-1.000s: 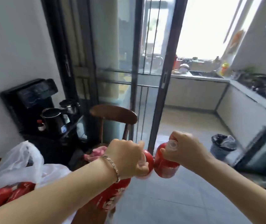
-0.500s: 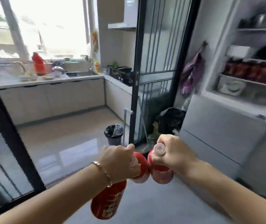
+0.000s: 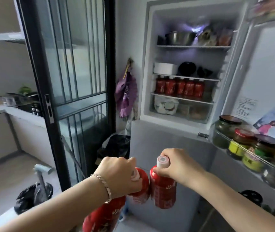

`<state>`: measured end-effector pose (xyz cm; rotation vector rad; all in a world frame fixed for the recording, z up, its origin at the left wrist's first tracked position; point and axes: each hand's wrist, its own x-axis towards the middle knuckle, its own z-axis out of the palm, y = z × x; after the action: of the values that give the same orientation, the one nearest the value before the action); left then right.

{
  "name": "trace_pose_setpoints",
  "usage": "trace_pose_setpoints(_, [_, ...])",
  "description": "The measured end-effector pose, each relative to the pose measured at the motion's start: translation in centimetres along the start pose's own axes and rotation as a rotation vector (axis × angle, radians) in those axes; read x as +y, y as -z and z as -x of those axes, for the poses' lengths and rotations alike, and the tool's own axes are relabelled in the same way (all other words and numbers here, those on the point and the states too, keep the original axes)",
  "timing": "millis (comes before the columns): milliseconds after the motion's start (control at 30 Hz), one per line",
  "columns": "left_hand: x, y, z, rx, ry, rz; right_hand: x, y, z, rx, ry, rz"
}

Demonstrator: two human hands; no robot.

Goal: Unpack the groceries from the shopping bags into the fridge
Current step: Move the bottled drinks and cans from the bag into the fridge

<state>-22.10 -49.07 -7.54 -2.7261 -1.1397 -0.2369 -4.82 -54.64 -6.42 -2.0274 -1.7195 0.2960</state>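
My left hand [image 3: 118,173] grips two red bottles by their necks: one [image 3: 141,186] beside the thumb, another [image 3: 103,215] hanging below my wrist. A third red bottle [image 3: 163,188] with a pale cap hangs from my right hand [image 3: 178,164], which is closed around its neck. Both hands are held low in front of the open fridge [image 3: 147,64]. On its third shelf stands a row of several red bottles [image 3: 179,87]. The shopping bags are out of view.
The fridge door [image 3: 270,67] stands open at right, its rack full of jars [image 3: 243,144]. A closed lower fridge door [image 3: 163,139] is below the shelves. A dark glass sliding door [image 3: 38,81] is at left, a black bag [image 3: 116,144] beside the fridge, a bin [image 3: 33,196] on the floor.
The view has swung right from the sliding door and kitchen to face the open fridge. Both hands keep their bottles and are now in front of the fridge.
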Motion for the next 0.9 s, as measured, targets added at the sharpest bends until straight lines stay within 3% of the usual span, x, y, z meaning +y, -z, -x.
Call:
trace_pose_setpoints(267, [-4.2,-0.6,-21.9,0.108,-0.206,0.009,6.2,4.5,-15.8,0.297,-0.146,-0.077])
trace_pose_setpoints(367, [-4.0,-1.9,-29.0,0.183,-0.214,0.037,9.7,5.5,-21.2,0.509,-0.168,-0.138])
trace_pose_setpoints(733, [-3.7,-4.8,-55.0,0.412,-0.136,0.113,22.8,13.4,-44.6,1.017,-0.09,-0.202])
trace_pose_setpoints(900, [-4.2,-3.8,-62.4,0.462,-0.157,0.208,25.5,15.3,-52.1,1.097,-0.077,-0.234])
